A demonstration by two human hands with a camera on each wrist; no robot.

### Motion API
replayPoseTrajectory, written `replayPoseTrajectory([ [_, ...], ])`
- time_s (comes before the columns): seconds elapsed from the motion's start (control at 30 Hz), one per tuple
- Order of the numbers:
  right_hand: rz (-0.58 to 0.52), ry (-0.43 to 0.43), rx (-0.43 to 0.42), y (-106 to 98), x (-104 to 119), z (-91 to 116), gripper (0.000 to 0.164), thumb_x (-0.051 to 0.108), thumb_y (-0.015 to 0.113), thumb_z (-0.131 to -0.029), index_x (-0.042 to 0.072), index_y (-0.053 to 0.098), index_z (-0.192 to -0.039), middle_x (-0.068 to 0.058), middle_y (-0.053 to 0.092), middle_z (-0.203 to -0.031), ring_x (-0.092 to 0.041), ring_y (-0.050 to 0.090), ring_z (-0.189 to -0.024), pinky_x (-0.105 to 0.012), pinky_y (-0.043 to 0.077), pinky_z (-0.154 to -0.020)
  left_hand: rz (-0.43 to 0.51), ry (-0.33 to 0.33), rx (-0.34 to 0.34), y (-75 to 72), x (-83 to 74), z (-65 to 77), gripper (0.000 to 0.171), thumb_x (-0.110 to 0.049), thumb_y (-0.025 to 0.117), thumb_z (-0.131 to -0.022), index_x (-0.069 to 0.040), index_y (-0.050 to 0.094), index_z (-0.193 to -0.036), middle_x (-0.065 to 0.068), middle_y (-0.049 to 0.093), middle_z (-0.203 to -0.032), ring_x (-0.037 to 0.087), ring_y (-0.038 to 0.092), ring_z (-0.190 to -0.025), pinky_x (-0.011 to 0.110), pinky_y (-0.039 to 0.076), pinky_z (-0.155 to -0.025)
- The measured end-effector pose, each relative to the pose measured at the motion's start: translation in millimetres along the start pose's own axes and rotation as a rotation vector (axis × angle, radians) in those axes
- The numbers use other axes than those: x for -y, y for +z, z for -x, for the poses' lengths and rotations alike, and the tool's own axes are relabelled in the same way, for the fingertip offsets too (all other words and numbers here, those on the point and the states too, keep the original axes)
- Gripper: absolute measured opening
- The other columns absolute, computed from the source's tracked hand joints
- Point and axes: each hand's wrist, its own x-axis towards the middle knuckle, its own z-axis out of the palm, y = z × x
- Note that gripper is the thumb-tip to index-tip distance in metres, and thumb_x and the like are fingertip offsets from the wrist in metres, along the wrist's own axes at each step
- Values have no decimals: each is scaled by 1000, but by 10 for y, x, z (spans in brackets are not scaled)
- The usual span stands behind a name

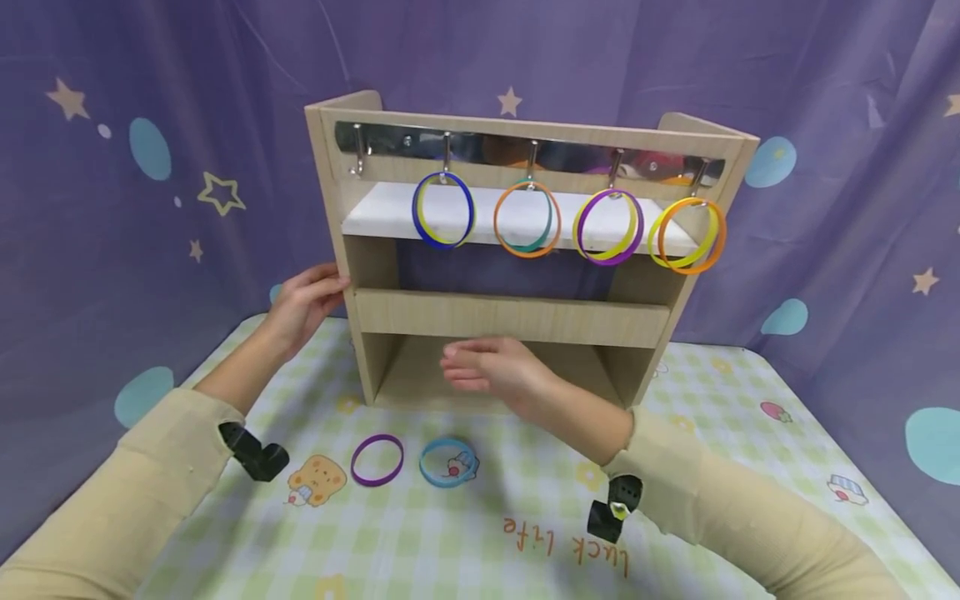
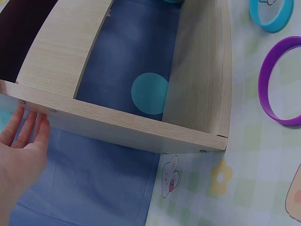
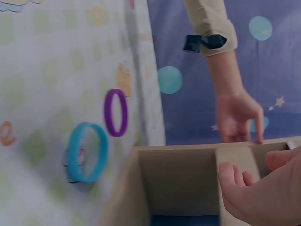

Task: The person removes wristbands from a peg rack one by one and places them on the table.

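My left hand (image 1: 303, 304) rests its fingertips on the outer left side of a small wooden shelf (image 1: 510, 317); the left wrist view shows these fingers (image 2: 35, 126) against the side panel. In front of the shelf's lower opening, my right hand (image 1: 495, 371) hovers with nothing in it, its fingers loosely extended. A purple wristband (image 1: 377, 460) and a light blue wristband (image 1: 448, 462) lie apart on the table in front. Pairs of wristbands hang from the metal hook rail: blue with yellow (image 1: 414, 210), orange with teal (image 1: 496, 221), purple with yellow (image 1: 640, 227), orange with yellow (image 1: 722, 237).
The leftmost hook (image 1: 357, 152) on the rail bears no wristband. A white board (image 1: 483, 204) forms the upper shelf. A checkered cloth (image 1: 405, 542) with printed pictures covers the table, and a purple curtain (image 1: 480, 50) with stars surrounds it.
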Motion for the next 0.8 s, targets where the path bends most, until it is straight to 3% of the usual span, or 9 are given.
replayPoseTrajectory([
  [0.33,53,-186,-46,66,283,75,39,11,59,-95,-3,54,-131,-20,58,-133,-30,61,-118,-32,50,-101,34,3,-2,-5,1,-13,15,-5,51,-96,-10,57,-109,-6,65,-103,5,62,-96,15,47,-90],
  [0.5,20,-260,-72,91,440,94,40,10,59,-95,-4,53,-131,-21,57,-134,-36,57,-122,-30,51,-99,34,-2,3,1,-5,-10,18,-6,51,-97,-5,51,-115,-6,64,-104,5,61,-97,14,47,-90],
  [0.63,-22,-308,-96,125,561,102,40,9,60,-94,-3,54,-132,-21,60,-131,-35,58,-122,-30,52,-97,47,-2,-1,-7,4,-13,15,-5,51,-97,-7,55,-111,-5,65,-103,5,62,-95,15,47,-90],
  [0.8,-87,-316,-109,159,670,94,47,8,60,-94,-1,47,-138,-19,59,-133,-32,58,-123,-31,51,-100,36,-15,-7,-8,2,-18,18,-7,52,-97,-6,52,-115,-6,64,-104,4,62,-96,15,46,-91],
])
